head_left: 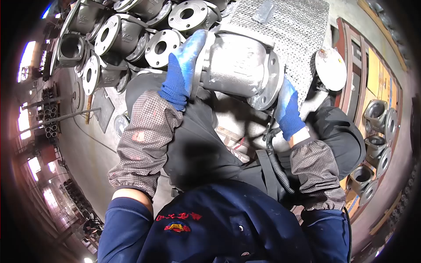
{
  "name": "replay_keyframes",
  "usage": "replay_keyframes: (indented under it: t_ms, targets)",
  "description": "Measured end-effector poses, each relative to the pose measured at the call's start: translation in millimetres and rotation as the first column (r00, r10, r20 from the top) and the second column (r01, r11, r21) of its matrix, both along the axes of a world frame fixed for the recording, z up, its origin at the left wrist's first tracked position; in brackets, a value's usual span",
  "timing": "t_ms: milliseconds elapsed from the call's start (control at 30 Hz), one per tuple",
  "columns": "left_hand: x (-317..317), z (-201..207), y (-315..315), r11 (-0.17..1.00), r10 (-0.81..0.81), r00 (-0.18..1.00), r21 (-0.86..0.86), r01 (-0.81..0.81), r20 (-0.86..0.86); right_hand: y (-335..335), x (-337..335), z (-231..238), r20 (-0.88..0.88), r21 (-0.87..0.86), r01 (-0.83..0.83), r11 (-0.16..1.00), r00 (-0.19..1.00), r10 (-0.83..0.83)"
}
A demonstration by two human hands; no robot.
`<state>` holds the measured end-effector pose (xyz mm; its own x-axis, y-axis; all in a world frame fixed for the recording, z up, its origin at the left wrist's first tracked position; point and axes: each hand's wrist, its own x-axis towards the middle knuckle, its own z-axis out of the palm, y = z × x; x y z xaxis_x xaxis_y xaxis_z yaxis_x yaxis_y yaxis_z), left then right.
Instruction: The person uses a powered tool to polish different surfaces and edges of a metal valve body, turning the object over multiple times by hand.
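A grey cast-metal valve body (237,63) with round end flanges lies sideways between my two hands, in front of my knees. My left hand (187,63), in a blue glove, is pressed against its left flange. On the other side my right hand (287,107), gloved alike, grips the edge of the right flange (269,83). The fingers of both hands are partly hidden behind the metal. Just behind the casting stands a block with a rough, silvery mesh-like surface (302,30), with a small clear piece (264,12) on top.
Several similar flanged castings (123,35) are heaped at the far left. A round white disc (331,69) sits to the right of the block. More castings (376,109) stand on a reddish frame at the right. A black corrugated hose (276,164) runs between my legs.
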<state>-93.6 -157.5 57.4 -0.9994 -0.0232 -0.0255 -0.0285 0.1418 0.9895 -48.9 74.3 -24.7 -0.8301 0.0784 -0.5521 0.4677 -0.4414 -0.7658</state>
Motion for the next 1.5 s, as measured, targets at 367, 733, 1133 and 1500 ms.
replay_keyframes:
  t_ms: [367, 733, 1133, 1500]
  targets:
    - [-3, 17, 22, 0.995, -0.018, 0.993, 0.101, 0.006, 0.113, 20, -3, 33, 0.173, -0.074, 0.101, 0.992, 0.981, -0.087]
    - [-11, 5, 27, 0.915, -0.143, 0.891, 0.401, -0.048, 0.431, 59, 10, 3, -0.267, 0.711, -0.128, 0.692, 0.860, 0.434]
    - [-34, -27, -5, 0.952, -0.277, 0.940, 0.187, 0.241, 0.199, 57, -7, 13, -0.388, 0.413, -0.103, 0.905, 0.879, 0.277]
    - [-38, -14, 13, 0.870, -0.438, 0.785, -0.428, 0.246, -0.438, 87, -54, -8, -0.154, 0.007, -0.082, 0.997, 0.985, 0.082]
